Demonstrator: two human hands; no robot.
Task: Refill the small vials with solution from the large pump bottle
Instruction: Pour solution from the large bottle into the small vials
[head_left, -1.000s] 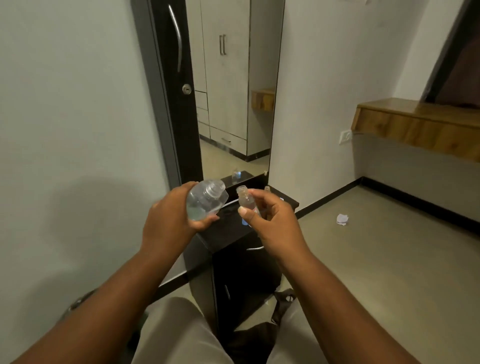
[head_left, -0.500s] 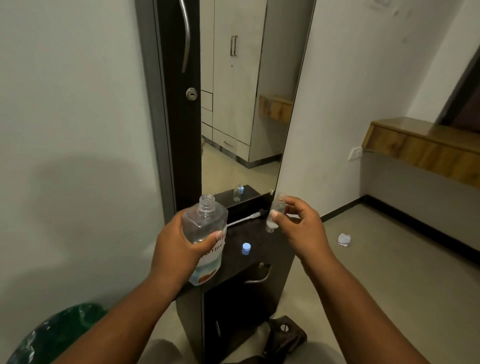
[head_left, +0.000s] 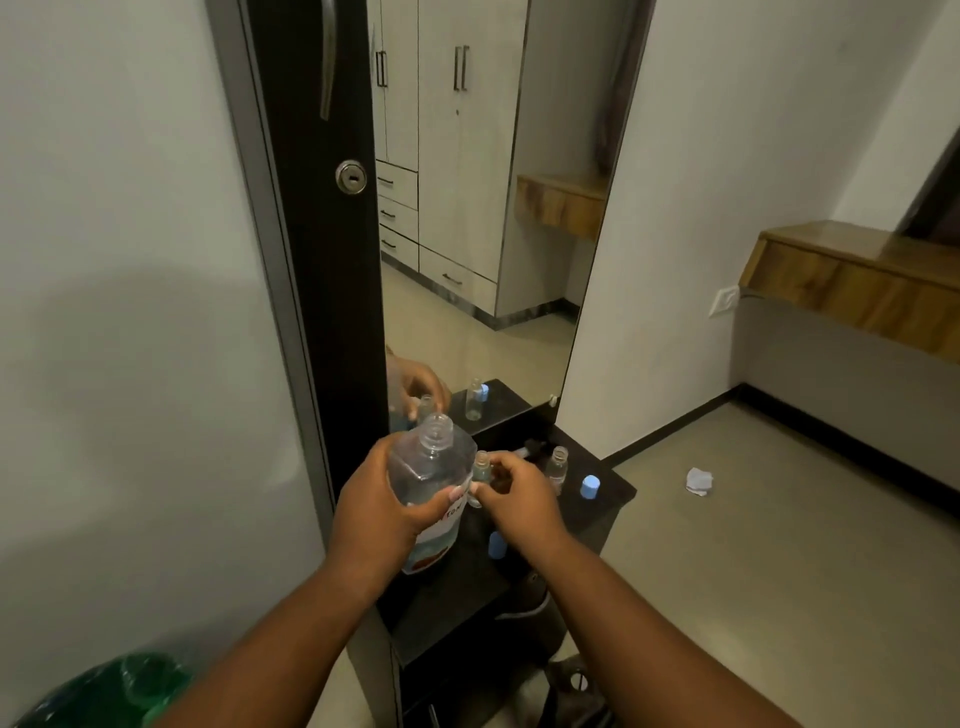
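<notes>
Gripping the large bottle (head_left: 427, 486) upright in your left hand (head_left: 382, 512), pump off. Right hand (head_left: 519, 499) has dropped from mid-air to pinch a vial (head_left: 481, 470) at frame centre on the dark shelf (head_left: 608, 512). Farther back, a second vial (head_left: 558, 464) and blue cap (head_left: 590, 487) wait. Next pour looks imminent.

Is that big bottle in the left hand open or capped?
Open. The big bottle, held in the left hand, shows a bare threaded neck with no pump or cap on it.
</notes>
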